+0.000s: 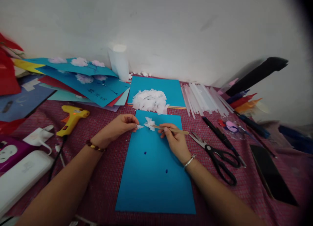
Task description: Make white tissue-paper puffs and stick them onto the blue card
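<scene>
A blue sheet [156, 187] lies in front of me with two small dark dots on it. Near its top is a cluster of white petal-like pieces [149, 123]. My left hand [126, 123] pinches a small white piece [140, 126] just left of the cluster. My right hand [174, 139] holds a thin tan stick [179, 131], its tip touching the cluster's right side. Behind the sheet, a heap of white pieces [150, 100] rests on another blue sheet [156, 82].
Yellow glue gun [72, 118], power bank [23, 177] and finished blue cards [97, 89] are left. Scissors [220, 154], black pen-like tool [217, 131], white strips [205, 97] and phone [272, 174] lie right. A white roll [119, 61] stands by the wall.
</scene>
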`<state>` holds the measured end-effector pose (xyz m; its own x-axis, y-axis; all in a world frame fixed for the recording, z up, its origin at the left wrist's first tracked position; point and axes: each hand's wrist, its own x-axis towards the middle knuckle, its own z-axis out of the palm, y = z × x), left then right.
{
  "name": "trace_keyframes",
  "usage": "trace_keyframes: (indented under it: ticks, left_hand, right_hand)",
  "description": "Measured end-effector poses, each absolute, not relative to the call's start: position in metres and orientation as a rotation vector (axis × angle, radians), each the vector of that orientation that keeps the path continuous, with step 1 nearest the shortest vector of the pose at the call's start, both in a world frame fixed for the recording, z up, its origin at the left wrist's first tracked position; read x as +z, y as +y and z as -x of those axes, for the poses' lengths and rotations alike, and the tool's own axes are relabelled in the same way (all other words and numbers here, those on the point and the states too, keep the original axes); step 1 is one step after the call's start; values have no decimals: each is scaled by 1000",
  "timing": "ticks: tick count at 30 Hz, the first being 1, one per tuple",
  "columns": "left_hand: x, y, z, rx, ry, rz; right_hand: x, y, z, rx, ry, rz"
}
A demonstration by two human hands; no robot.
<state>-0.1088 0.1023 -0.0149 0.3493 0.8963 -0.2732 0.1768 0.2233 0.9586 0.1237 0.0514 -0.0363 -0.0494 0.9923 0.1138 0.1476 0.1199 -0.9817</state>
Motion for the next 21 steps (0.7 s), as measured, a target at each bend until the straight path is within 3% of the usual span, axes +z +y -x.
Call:
trace_keyframes:
  ticks: [8,21]
  left_hand:
    - [5,96,97,569,965,-1475]
    - [-19,112,78,655,1118,-1717]
  right_hand:
    - [-36,53,-124,1100,-1418,1199]
    - [-33,49,-125,1092,-1379,1171]
